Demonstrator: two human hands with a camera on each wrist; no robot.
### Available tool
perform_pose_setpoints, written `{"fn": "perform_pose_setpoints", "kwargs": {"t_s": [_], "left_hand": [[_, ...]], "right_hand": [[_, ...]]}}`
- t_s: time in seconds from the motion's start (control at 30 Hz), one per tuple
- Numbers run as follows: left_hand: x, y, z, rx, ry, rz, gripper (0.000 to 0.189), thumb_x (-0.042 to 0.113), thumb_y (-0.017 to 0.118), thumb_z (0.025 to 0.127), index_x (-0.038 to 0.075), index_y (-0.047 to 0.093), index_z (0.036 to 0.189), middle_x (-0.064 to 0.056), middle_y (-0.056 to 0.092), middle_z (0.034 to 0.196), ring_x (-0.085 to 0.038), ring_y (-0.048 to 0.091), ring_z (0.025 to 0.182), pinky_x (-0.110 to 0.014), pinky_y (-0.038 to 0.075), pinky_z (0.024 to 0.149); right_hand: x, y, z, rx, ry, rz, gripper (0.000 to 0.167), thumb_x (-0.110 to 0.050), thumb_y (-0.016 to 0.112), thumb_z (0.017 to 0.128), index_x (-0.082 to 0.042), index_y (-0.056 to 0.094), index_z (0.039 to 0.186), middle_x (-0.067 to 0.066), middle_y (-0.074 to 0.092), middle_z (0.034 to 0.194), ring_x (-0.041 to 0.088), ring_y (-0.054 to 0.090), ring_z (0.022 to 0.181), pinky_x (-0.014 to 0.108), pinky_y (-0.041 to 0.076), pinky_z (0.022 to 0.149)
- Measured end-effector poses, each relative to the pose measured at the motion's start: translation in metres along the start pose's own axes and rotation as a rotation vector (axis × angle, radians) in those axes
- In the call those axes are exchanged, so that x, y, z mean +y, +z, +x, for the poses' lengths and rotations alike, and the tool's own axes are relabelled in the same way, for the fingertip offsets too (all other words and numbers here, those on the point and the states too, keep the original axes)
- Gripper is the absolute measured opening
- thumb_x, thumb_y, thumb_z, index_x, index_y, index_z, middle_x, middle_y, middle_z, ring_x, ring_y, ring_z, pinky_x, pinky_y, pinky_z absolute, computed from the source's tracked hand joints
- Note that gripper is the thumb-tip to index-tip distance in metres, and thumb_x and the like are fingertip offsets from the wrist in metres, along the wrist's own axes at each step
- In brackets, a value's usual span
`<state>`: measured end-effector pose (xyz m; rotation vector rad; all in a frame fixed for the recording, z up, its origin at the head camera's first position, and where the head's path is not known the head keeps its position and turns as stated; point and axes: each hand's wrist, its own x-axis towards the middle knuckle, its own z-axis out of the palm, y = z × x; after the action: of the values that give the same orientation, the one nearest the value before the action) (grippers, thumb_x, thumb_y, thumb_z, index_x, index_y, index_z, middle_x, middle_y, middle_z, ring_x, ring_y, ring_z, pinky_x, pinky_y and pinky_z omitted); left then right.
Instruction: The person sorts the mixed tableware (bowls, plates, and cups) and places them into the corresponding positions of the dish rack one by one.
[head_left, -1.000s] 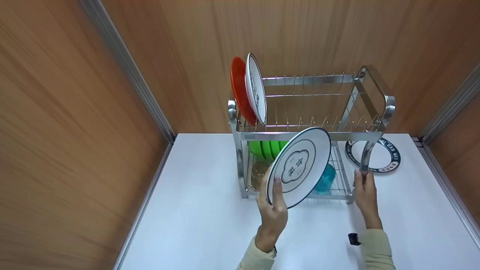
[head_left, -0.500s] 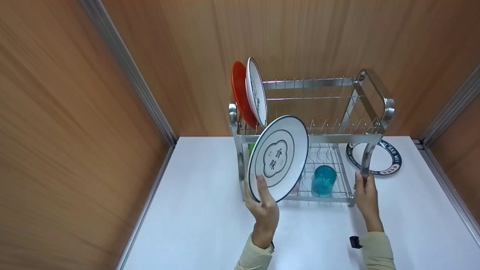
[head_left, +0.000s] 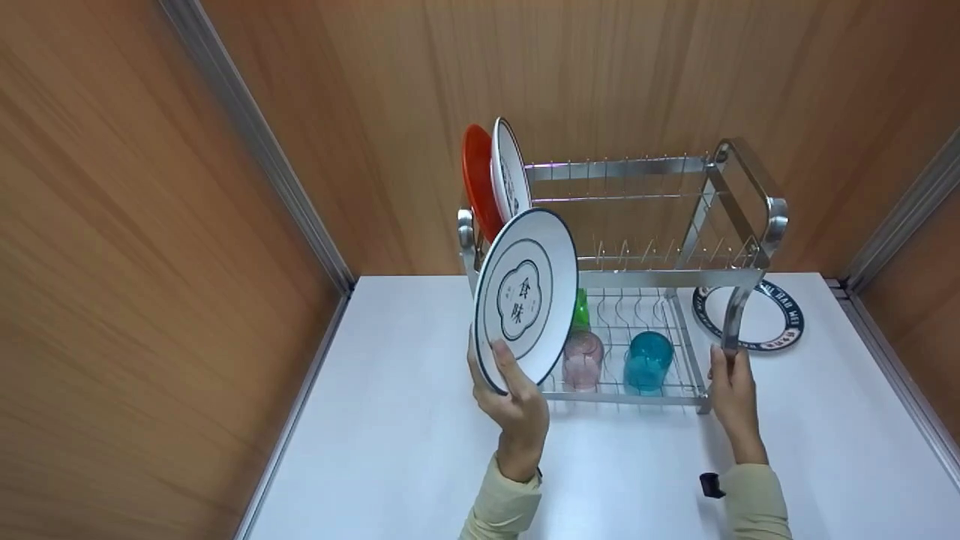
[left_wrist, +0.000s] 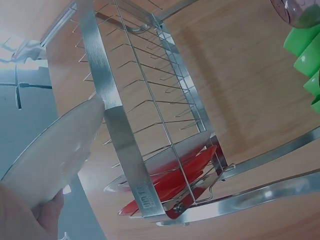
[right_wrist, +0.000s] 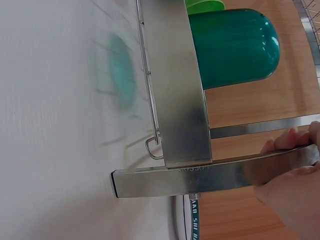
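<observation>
My left hand (head_left: 517, 409) grips the lower edge of a white plate (head_left: 551, 300) with dark rim lines and two printed characters. The tilted plate is in front of the upper tier of a metal dish rack (head_left: 630, 279), toward its left end. Behind it, a red plate (head_left: 477, 176) and another white plate (head_left: 510, 169) stand in the rack's left slots. In the left wrist view the held plate (left_wrist: 60, 150) comes up near the rack's front bar. My right hand (head_left: 736, 397) grips the rack's right front leg (right_wrist: 215, 177) low down.
On the lower tier are a pink glass (head_left: 583, 361), a blue glass (head_left: 649, 363) and several green bowls (left_wrist: 306, 55), mostly hidden in the head view. A dark-rimmed plate (head_left: 790, 315) lies on the white table (head_left: 390, 450) right of the rack. Wooden walls stand behind and left.
My left hand has carried the plate left and upward, toward the standing plates, uncovering the pink glass and blue glass. My right hand stays on the rack leg.
</observation>
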<state>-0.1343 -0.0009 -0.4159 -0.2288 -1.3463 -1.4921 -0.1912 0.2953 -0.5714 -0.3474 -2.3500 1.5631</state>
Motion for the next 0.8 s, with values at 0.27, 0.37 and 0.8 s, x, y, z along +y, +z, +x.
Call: {"fn": "perform_pose_setpoints", "kwargs": {"t_s": [0.27, 0.37, 0.8], "left_hand": [[0.001, 0.003, 0.009, 0.061, 0.013, 0.015, 0.07, -0.02, 0.044, 0.093, 0.02, 0.051, 0.149, -0.03, 0.059, 0.135, -0.026, 0.064, 0.122, -0.044, 0.058, 0.087], [0.001, 0.005, 0.012, 0.061, 0.057, 0.026, 0.068, -0.021, 0.044, 0.092, 0.014, 0.05, 0.15, -0.027, 0.061, 0.136, -0.028, 0.064, 0.123, -0.045, 0.058, 0.088], [0.004, 0.017, 0.024, 0.029, 0.065, 0.077, 0.078, -0.018, 0.043, 0.095, 0.033, 0.043, 0.154, -0.034, 0.058, 0.134, -0.043, 0.064, 0.118, -0.044, 0.059, 0.084]], "right_hand": [[0.001, -0.001, 0.001, -0.018, 0.035, 0.017, 0.04, -0.048, 0.034, 0.11, -0.01, 0.041, 0.117, 0.015, 0.048, 0.102, 0.022, 0.046, 0.089, 0.026, 0.041, 0.072], [0.003, -0.001, 0.001, -0.016, 0.038, 0.021, 0.041, -0.05, 0.034, 0.11, -0.01, 0.042, 0.116, 0.014, 0.049, 0.102, 0.024, 0.046, 0.089, 0.027, 0.041, 0.073], [0.0, -0.001, 0.0, -0.002, 0.002, 0.013, 0.039, -0.045, 0.035, 0.111, -0.007, 0.043, 0.114, 0.015, 0.051, 0.098, 0.022, 0.047, 0.085, 0.026, 0.041, 0.071]]}}
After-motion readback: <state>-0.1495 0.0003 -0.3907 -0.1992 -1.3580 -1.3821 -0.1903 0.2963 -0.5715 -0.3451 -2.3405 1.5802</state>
